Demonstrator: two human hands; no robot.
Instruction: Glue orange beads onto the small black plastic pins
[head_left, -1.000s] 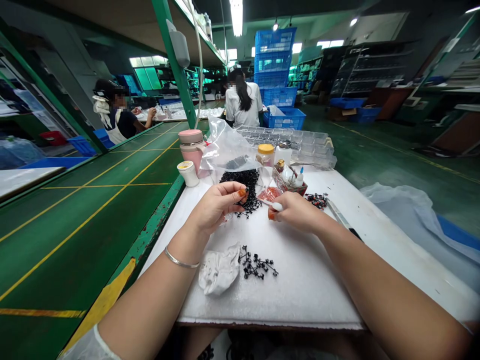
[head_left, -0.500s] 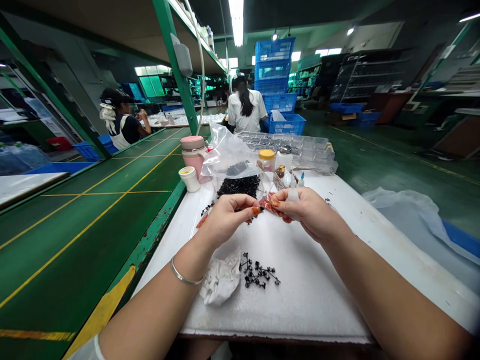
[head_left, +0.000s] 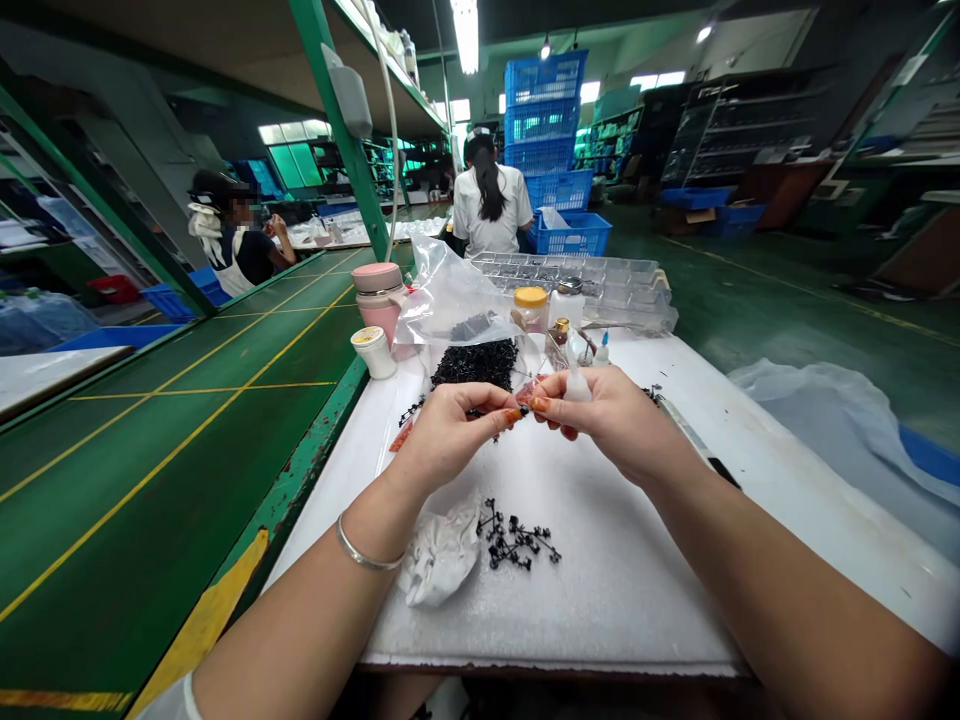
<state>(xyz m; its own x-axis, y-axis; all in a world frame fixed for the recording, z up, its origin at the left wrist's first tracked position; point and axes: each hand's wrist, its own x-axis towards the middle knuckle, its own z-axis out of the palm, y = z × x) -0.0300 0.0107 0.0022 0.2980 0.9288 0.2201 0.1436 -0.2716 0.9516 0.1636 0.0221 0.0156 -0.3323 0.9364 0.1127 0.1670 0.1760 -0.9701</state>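
Observation:
My left hand (head_left: 457, 425) pinches a small black piece (head_left: 524, 410) between thumb and forefinger; its shape is mostly hidden by the fingertips. Facing it, my right hand (head_left: 611, 410) is closed, with a small white squeeze bottle (head_left: 577, 386) held among its fingers, narrow nozzle upward. The right fingertips meet the black piece or come very close to it; I cannot tell which. Orange-brown stains mark the fingertips of both hands. Below them, several black stemmed pieces (head_left: 517, 540) lie on the white table top (head_left: 615, 590), beside a crumpled white cloth (head_left: 441, 560).
Behind my hands is a heap of black parts (head_left: 476, 364) under a clear plastic bag (head_left: 450, 300). Around it stand a pink cup (head_left: 379, 300), a white tub (head_left: 373, 352), a yellow-lidded jar (head_left: 530, 309) and a compartment tray (head_left: 637, 290). A green conveyor (head_left: 187, 430) runs along the left.
My right fingertips have come closer to the black piece in my left hand, and the white bottle has shifted slightly left with them. The whole view has moved a little.

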